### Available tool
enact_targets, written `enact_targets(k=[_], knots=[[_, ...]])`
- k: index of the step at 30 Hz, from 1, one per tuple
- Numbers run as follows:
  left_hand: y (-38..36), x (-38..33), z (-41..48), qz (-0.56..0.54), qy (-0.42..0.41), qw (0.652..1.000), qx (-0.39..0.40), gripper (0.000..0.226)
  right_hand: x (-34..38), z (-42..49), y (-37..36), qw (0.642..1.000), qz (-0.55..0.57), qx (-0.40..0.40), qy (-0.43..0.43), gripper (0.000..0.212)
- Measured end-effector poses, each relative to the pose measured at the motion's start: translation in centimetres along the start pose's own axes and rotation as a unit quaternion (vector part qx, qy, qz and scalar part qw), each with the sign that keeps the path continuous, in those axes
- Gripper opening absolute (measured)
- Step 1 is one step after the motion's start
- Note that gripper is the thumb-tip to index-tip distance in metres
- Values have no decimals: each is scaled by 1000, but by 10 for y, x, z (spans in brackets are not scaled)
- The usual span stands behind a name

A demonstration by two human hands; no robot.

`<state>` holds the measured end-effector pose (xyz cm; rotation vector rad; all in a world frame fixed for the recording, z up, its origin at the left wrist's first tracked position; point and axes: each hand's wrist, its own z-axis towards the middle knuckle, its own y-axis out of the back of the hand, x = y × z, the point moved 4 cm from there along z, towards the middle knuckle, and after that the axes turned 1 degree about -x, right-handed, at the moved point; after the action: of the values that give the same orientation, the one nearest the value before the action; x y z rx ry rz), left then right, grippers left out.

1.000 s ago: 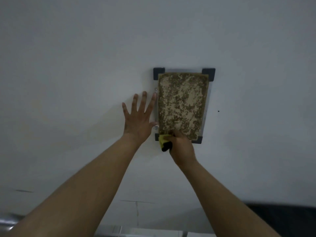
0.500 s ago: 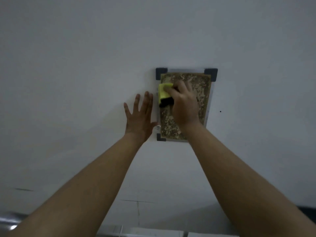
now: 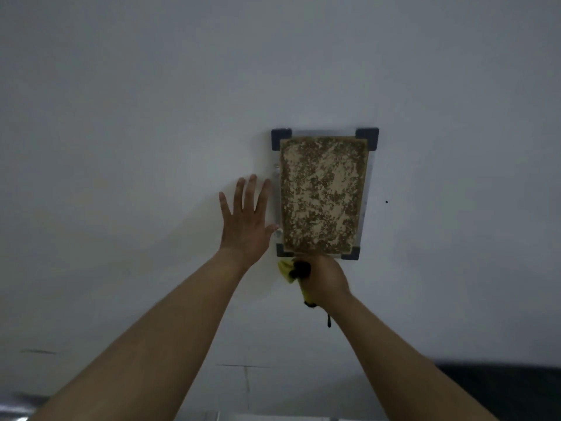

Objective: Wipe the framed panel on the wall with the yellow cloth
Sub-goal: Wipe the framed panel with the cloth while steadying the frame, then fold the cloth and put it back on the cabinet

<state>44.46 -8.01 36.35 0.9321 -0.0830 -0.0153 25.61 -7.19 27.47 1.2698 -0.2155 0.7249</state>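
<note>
The framed panel (image 3: 322, 194) hangs on the white wall, a mottled brown sheet behind clear plastic with dark corner brackets. My right hand (image 3: 324, 279) sits just below the panel's bottom edge, closed around the yellow cloth (image 3: 287, 270), which bunches out to the left of my fist with a black part and a thin black strand hanging below the wrist. My left hand (image 3: 246, 218) lies flat on the wall with fingers spread, beside the panel's left edge, thumb near the lower left bracket.
The pale wall (image 3: 151, 147) fills most of the view. A small dark dot (image 3: 386, 202) marks it right of the panel. A dark object (image 3: 504, 387) shows at the bottom right, and a pale ledge runs along the bottom edge.
My right hand with the cloth went from the panel's bottom up to its top left, then back down below the bottom edge. My left hand stayed flat on the wall.
</note>
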Motion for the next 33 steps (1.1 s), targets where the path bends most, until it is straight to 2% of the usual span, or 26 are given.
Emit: enact_targets(k=[5,8,10,13,17,20,22,25,28,31,33], knots=[[6,-10,-9,-59,-39,993,-93,75,10,7,30,973,199,-99,-62,29],[10,-20,-13,-108,-42,985,-130,41,19,8,40,955,260,-131,-50,18],[11,-25,-15,-206,-44,971,-108,22,25,6,43,946,281,-154,-50,21],[7,-38,-22,-411,-45,910,17,45,31,0,47,938,280,-198,-43,28],[3,-46,-34,-565,8,821,84,41,44,-5,48,946,229,-230,9,28],[-2,-41,-34,-604,54,790,97,39,54,-6,47,955,194,-221,43,28],[0,-35,-35,-616,85,776,101,44,61,-8,43,955,232,-178,54,27],[4,-26,-33,-656,116,737,117,28,64,-8,33,919,376,-122,15,25],[5,-14,-30,-715,138,673,132,32,61,-5,29,884,456,-100,-34,20],[2,-5,-28,-740,162,638,140,35,52,-6,29,853,503,-113,-78,20],[-1,2,-29,-744,218,619,125,37,46,-9,32,848,494,-155,-111,14]])
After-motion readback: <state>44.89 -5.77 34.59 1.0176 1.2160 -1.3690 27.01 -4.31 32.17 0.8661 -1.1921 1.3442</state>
